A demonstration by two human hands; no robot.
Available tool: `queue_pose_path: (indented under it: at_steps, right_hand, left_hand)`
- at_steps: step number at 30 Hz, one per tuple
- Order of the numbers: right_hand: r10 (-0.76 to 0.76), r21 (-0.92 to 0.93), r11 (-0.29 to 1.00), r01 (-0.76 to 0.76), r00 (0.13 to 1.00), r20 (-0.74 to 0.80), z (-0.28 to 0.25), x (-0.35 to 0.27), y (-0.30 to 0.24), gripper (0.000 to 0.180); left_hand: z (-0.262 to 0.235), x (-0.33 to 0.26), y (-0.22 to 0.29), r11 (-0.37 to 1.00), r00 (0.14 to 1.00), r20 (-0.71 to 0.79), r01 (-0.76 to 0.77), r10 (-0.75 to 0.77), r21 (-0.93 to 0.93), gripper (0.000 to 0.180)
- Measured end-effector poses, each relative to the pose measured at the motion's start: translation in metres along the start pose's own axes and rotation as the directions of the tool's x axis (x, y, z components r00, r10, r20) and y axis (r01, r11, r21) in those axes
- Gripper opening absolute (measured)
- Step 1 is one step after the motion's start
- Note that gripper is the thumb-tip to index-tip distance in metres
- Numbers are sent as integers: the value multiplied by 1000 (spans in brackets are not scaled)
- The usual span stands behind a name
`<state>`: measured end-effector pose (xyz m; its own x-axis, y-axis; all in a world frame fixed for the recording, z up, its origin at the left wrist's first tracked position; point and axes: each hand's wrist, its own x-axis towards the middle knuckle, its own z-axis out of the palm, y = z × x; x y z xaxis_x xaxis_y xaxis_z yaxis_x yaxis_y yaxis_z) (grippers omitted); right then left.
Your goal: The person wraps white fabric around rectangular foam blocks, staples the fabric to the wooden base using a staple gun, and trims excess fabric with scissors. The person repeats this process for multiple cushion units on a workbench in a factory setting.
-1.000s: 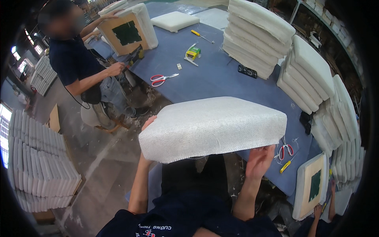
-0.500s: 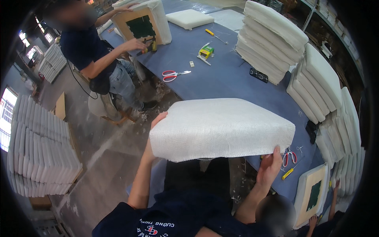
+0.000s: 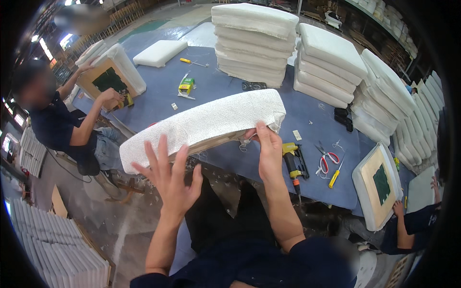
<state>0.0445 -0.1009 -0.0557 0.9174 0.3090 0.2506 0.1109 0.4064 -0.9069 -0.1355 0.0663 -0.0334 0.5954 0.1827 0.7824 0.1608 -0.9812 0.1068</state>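
A white fabric-covered seat cushion (image 3: 206,122) is held up on its edge over the near side of the blue table, a strip of its wooden underside showing along the lower edge. My right hand (image 3: 269,149) grips its right corner, thumb on the white cloth and fingers behind; a loose thread hangs there. My left hand (image 3: 170,180) is open, fingers spread, in front of the cushion's left part; whether the fingertips touch the cloth I cannot tell. Right of my right hand lies a yellow and black staple gun (image 3: 294,163).
Red-handled scissors (image 3: 328,161) and a yellow-handled screwdriver (image 3: 334,177) lie right of the staple gun. Stacks of white cushions (image 3: 254,43) stand along the table's far side. Co-workers at left and right handle cushions (image 3: 377,187). A green-yellow box (image 3: 186,86) sits beyond my cushion.
The cushion has tipped so its underside edge shows. My left hand has come off its left end and spread open in front. The view has swung right, bringing the staple gun into sight.
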Motion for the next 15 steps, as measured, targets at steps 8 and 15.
queue_pose_path:
  at_steps: [8,15]
  right_hand:
    - [153,26,988,-152,988,-19,-12,-33,-12,42]
    - [105,37,994,-103,994,-34,-22,-43,-12,38]
  left_hand:
    - [6,48,57,990,929,344,-138,139,-29,93]
    - [19,90,77,965,861,438,-252,258,-72,101]
